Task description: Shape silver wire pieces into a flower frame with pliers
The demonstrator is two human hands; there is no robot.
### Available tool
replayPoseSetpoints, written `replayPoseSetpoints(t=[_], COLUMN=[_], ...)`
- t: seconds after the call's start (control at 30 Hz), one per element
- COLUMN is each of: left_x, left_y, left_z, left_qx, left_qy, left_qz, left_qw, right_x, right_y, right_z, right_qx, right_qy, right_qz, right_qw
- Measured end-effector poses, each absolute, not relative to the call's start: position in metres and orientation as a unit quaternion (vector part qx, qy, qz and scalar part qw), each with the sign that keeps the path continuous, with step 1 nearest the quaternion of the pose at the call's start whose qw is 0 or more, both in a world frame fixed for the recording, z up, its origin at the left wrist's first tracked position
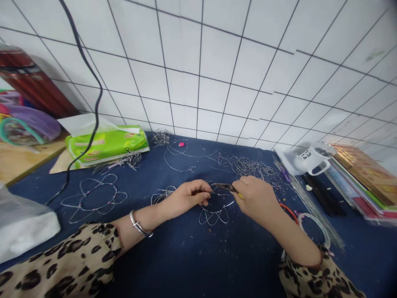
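Observation:
My left hand (187, 197) is closed in a pinch on a thin wire flower frame (214, 211) that lies on the dark blue cloth (192, 256). My right hand (256, 198) is closed round small pliers (228, 187), whose jaws point left and meet the wire close to my left fingertips. A silver bangle (139, 224) sits on my left wrist. Both sleeves are leopard print.
A finished wire flower (93, 196) lies at the left. A green tissue pack (107, 145), loose wire tangles (251, 167), a pink bead (181, 144), a white mug (313, 159), wire coils (313, 225) and stacked books (362, 178) surround the work. A black cable (93, 103) hangs at the left.

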State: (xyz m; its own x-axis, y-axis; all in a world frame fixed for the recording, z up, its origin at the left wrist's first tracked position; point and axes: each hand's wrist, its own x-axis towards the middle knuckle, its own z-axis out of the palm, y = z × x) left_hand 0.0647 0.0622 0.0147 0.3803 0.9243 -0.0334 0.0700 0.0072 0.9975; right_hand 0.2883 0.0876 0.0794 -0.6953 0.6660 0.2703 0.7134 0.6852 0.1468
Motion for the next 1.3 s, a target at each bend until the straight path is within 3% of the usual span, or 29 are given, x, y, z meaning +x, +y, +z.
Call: replayPoseSetpoints(t=[0.73,1.3], left_x=[0.0661,0.0669], left_y=[0.0602,0.0602], left_z=[0.0197,0.0165], left_qx=[0.616,0.625], left_qy=[0.445,0.452], left_qz=[0.377,0.367], left_qw=[0.529,0.520], right_x=[0.2856,0.2889], right_y=[0.0868,0.0924], right_z=[0.0763,0.0712], right_qx=[-0.369,-0.410], right_qy=[-0.916,-0.908], right_qz=[-0.119,-0.035], right_qw=[0.101,0.084])
